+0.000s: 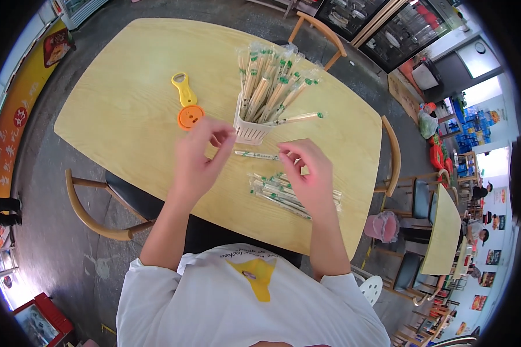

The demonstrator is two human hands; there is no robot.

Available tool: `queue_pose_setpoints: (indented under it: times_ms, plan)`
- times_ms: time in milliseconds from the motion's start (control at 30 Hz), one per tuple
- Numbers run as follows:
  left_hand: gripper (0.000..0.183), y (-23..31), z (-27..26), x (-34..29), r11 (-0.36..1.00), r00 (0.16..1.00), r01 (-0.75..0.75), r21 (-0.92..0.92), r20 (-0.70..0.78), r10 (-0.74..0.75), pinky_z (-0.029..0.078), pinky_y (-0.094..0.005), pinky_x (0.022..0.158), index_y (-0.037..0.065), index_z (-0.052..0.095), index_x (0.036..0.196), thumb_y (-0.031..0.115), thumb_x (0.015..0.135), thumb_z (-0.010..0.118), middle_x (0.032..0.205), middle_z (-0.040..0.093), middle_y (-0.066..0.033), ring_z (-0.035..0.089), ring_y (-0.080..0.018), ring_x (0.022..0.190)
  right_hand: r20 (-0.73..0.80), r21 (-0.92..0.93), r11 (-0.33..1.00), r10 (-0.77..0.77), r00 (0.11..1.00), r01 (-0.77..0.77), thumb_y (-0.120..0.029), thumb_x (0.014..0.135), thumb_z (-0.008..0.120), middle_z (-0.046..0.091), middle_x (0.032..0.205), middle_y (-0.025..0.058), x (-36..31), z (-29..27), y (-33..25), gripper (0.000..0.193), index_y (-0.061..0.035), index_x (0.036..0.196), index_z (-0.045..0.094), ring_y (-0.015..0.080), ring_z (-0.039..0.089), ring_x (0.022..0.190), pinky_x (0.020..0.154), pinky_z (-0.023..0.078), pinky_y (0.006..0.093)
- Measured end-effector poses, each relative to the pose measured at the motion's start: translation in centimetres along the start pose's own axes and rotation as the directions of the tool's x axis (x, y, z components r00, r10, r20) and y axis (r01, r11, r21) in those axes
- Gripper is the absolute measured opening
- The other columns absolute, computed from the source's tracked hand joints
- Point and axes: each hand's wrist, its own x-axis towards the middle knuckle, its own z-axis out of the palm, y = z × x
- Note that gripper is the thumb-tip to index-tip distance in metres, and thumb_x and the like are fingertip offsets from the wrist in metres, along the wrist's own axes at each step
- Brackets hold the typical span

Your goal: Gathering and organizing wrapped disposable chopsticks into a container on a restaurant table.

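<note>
My right hand (309, 173) is right of centre over the table, its curled fingers at the right end of a paper-wrapped pair of chopsticks (256, 155). That end is hidden behind the fingertips. To the left, my left hand (200, 156) hovers with bent fingers, thumb and forefinger slightly apart, with nothing visible between them. Just beyond the hands stands a white slotted plastic basket (249, 133), packed with upright wrapped chopsticks (266, 87) with green-marked ends. One packet (298, 118) leans out to the right. Several wrapped chopsticks (275, 194) lie in a pile, partly under my right forearm.
A yellow bottle opener (183, 89) and an orange round lid-like piece (190, 117) lie on the pale wooden table (127, 75). Wooden chairs (107, 225) surround it. A pink bin (382, 226) stands on the floor to the right, near another table (443, 231).
</note>
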Motion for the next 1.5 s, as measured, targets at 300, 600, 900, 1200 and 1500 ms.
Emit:
queue_pose_setpoints:
  times_ms: [300,600,900,1200,1500]
  plan:
    - [0.031,-2.3,2.5,-3.2,0.875,0.868,-0.046,0.482,0.453,-0.204,0.049,-0.0477,0.102,0.005,0.068,0.116,0.016,0.089,0.077,0.127,0.06,-0.01,0.056,-0.0334,0.124,0.155,-0.382,0.919,0.169,0.973,-0.099,-0.011,0.094,0.072,0.064,0.118,0.0063,-2.9,3.3,5.3,0.022,-0.0084,0.115,0.07,0.0304,0.071,0.093,0.077,0.058,0.0436]
    - [0.025,-2.7,2.1,-3.9,0.854,0.869,-0.125,0.506,0.471,-0.152,0.051,-0.0459,0.095,0.007,0.069,0.109,0.014,0.086,0.077,0.114,0.064,-0.0065,0.061,-0.0301,0.114,0.21,-0.366,0.918,0.242,0.947,-0.153,-0.011,0.093,0.072,0.063,0.106,0.0078,-2.9,3.3,5.9,0.012,-0.0081,0.103,0.066,0.0315,0.07,0.092,0.076,0.057,0.0444]
    - [0.011,1.3,0.0,-1.1,0.939,0.872,0.345,-0.012,0.375,-0.315,0.057,-0.0294,0.076,0.003,0.068,0.107,0.003,0.097,0.073,0.102,0.067,-0.0031,0.069,-0.0137,0.085,0.187,-0.095,0.985,0.161,0.969,-0.145,-0.003,0.091,0.073,0.067,0.099,0.0101,-0.8,1.1,1.3,0.017,-0.005,0.106,0.066,0.0287,0.068,0.082,0.07,0.055,0.0384]
    - [0.023,7.3,-1.6,5.4,0.884,0.977,-0.211,-0.418,-0.067,0.202,0.059,-0.0243,0.076,-0.002,0.07,0.113,-0.009,0.091,0.074,0.108,0.068,-0.0108,0.069,-0.015,0.091,-0.12,0.075,0.958,-0.266,0.957,0.276,0.004,0.089,0.074,0.069,0.096,0.0093,5.5,0.2,-5.4,0.018,-0.0031,0.104,0.071,0.0217,0.071,0.08,0.066,0.057,0.0316]
    - [0.032,6.3,1.6,7.0,0.931,0.931,-0.363,0.046,-0.015,0.364,0.059,-0.0281,0.069,0.001,0.073,0.117,-0.008,0.086,0.078,0.109,0.074,-0.0107,0.073,-0.0194,0.09,-0.139,0.039,0.991,-0.124,0.983,0.13,-0.003,0.093,0.074,0.071,0.096,0.0145,6.8,3.0,-2.4,0.016,-0.0023,0.108,0.068,0.0288,0.074,0.084,0.069,0.059,0.0378]
